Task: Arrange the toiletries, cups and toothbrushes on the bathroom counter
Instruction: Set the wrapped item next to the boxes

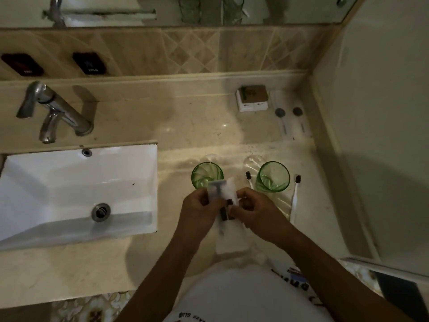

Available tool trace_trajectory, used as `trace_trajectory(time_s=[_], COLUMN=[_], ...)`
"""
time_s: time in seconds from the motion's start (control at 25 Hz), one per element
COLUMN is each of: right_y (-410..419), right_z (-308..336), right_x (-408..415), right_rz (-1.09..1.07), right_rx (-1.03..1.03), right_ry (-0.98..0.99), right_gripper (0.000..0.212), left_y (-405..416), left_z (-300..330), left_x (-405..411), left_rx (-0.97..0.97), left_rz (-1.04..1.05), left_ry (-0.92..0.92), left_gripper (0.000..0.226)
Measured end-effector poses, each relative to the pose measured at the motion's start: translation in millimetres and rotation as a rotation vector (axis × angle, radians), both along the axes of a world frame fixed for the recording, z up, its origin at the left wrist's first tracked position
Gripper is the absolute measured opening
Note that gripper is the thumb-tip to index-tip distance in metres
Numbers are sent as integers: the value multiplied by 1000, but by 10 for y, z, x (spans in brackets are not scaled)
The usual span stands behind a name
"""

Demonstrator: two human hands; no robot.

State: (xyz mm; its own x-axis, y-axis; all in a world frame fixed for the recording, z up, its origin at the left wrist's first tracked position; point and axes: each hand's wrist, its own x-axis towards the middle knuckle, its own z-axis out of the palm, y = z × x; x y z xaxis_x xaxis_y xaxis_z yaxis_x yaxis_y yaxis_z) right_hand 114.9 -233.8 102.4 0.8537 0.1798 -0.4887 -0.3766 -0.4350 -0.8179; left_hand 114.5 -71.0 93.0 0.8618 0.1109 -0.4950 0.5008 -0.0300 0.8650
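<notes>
Both hands hold a small white packet [224, 192] with a razor-shaped item showing through it, just above the counter's front. My left hand [199, 206] pinches its left side and my right hand [254, 211] grips its right side. Two green glass cups stand upright behind them: one [205, 174] right behind the packet, the other [274, 176] further right. A white toothbrush [295, 196] with dark bristles lies right of the second cup, and another [248, 178] lies to its left. White packaging [229, 242] lies on the counter under my hands.
The white sink [76, 194] with its chrome tap [55, 112] fills the left. At the back right stand a small white box set [253, 98] and two flat sachets [290, 119]. The beige marble counter [197, 126] ends at a wall on the right.
</notes>
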Motion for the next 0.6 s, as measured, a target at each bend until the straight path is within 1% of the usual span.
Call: trace_trajectory(time_s=[0.12, 0.2, 0.28, 0.4, 0.48, 0.6], right_y=[-22, -5, 51, 110, 102, 64], right_z=[47, 80, 109, 99, 51, -42], right_x=[279, 482, 657, 983, 1256, 1712], right_rz=[31, 66, 55, -56, -139, -181], right_rx=[-3, -4, -11, 121, 165, 120], right_ry=[-15, -25, -61, -33, -22, -21], right_gripper=[28, 23, 16, 15, 16, 15], left_y=[67, 90, 89, 63, 73, 65], left_z=[22, 33, 46, 74, 60, -31], left_x=[302, 523, 729, 1097, 1384, 1842], left_rx=[17, -6, -4, -35, -88, -132], left_rz=[4, -6, -31, -73, -60, -14], left_ry=[-74, -59, -37, -27, -32, -24], left_gripper=[13, 15, 11, 7, 3, 17])
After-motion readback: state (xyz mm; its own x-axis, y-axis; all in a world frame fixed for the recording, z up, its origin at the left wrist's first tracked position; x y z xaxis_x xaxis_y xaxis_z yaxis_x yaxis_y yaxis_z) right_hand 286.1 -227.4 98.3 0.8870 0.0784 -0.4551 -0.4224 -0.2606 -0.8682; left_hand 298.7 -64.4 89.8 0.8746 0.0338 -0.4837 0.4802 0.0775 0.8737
